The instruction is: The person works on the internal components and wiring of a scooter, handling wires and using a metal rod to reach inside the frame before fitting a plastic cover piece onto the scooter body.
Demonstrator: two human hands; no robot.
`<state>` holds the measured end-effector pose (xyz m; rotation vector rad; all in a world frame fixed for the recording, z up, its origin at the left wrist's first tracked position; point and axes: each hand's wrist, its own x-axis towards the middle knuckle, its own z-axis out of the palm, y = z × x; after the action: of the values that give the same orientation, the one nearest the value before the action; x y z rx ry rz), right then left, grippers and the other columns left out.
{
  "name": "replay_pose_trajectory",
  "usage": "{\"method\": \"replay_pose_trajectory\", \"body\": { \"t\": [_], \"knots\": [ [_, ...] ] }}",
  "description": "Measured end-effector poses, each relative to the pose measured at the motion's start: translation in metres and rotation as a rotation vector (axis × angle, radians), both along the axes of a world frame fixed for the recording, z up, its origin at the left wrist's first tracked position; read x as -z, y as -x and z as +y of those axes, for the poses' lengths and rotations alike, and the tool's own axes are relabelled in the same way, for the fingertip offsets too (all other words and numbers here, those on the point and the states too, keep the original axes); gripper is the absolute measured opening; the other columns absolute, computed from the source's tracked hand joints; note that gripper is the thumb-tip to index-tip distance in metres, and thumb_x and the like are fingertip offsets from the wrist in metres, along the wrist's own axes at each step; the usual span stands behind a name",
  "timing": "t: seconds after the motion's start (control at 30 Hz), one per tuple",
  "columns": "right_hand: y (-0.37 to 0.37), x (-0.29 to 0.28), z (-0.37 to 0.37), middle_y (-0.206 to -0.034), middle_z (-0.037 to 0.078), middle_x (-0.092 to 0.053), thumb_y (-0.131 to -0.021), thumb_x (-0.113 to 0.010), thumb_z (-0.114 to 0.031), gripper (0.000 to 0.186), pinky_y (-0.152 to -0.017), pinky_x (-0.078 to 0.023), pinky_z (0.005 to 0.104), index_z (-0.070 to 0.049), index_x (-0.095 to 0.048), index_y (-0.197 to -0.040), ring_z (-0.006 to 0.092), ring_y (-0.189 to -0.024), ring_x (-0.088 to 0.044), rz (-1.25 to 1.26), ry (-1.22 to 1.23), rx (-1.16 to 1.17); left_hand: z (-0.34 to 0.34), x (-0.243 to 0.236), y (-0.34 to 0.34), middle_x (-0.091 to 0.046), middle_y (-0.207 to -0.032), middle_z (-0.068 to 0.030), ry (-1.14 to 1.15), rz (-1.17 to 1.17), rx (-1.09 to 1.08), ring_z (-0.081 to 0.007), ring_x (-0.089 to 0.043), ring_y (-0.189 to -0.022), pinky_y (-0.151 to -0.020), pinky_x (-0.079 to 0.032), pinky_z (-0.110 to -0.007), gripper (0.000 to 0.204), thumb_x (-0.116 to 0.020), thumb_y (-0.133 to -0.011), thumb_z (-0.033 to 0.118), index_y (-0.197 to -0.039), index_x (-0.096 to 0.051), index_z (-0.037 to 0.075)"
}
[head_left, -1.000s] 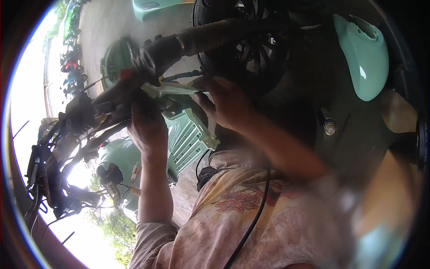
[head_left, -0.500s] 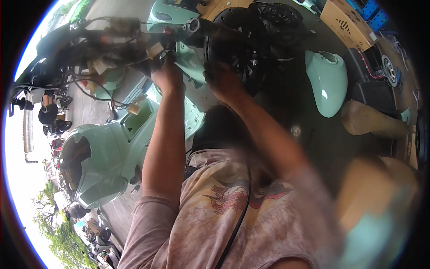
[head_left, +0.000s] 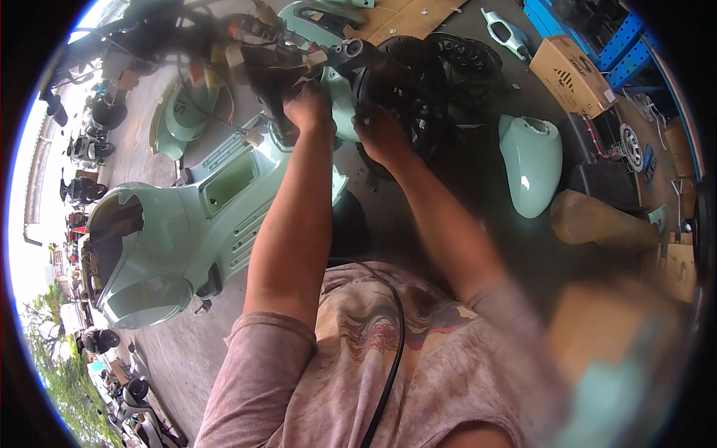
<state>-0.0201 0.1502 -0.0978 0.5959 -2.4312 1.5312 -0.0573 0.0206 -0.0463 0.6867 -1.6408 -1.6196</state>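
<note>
A curved mint-green body panel [head_left: 343, 104] stands between my hands, beside the black wheel [head_left: 399, 75] of a stripped scooter. My right hand [head_left: 384, 136] has its fingers curled round the panel's right edge, next to the tyre; the fingertips look dark. On the panel's left side, my left hand [head_left: 308, 106] is closed against dark parts below the steering area; whatever it holds is hidden. Above it a dark metal tube [head_left: 351, 49] with an open round end sticks out. Loose wiring with pale connectors [head_left: 235, 56] hangs to the upper left.
A large mint-green scooter body [head_left: 168, 224] lies on the floor at left. To the right are a mint-green fender [head_left: 532, 160], a cardboard box [head_left: 571, 75], a tan tapered piece [head_left: 601, 220] and blue shelving [head_left: 620, 52]. Parked scooters [head_left: 89, 149] line the far left.
My view has shifted, so the scooter body and fender sit differently in the picture. Both hands stay at the mint-green panel beside the wheel, with little visible change in their hold.
</note>
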Motion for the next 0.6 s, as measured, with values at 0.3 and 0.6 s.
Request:
{"method": "replay_pose_trajectory", "body": {
  "t": [0.3, 0.6],
  "knots": [
    [-0.005, -0.011, 0.003, -0.094, 0.019, -0.063, -0.086, -0.059, -0.026, 0.027, -0.082, -0.045, 0.0437, -0.003, -0.059, -0.101, 0.0396, -0.092, -0.059, -0.076, 0.001, 0.020, -0.018, 0.005, -0.013, -0.067, -0.095, -0.0117, 0.215, 0.024, 0.116, -0.0236, -0.061, -0.082, -0.076, -0.047, -0.035, 0.028, -0.065, -0.080, 0.017, -0.099, -0.063, -0.003],
    [-0.015, -0.005, -0.003, -0.093, 0.018, -0.062, -0.084, -0.061, -0.018, 0.023, -0.075, -0.047, 0.0427, -0.002, -0.058, -0.100, 0.0358, -0.086, -0.061, -0.046, 0.214, 0.122, 0.001, -0.005, -0.015, -0.066, -0.097, -0.0218, 0.366, -0.161, 0.006, -0.0365, -0.063, -0.092, -0.082, -0.046, -0.041, 0.036, -0.062, -0.083, 0.023, -0.107, -0.059, -0.003]
  ]
}}
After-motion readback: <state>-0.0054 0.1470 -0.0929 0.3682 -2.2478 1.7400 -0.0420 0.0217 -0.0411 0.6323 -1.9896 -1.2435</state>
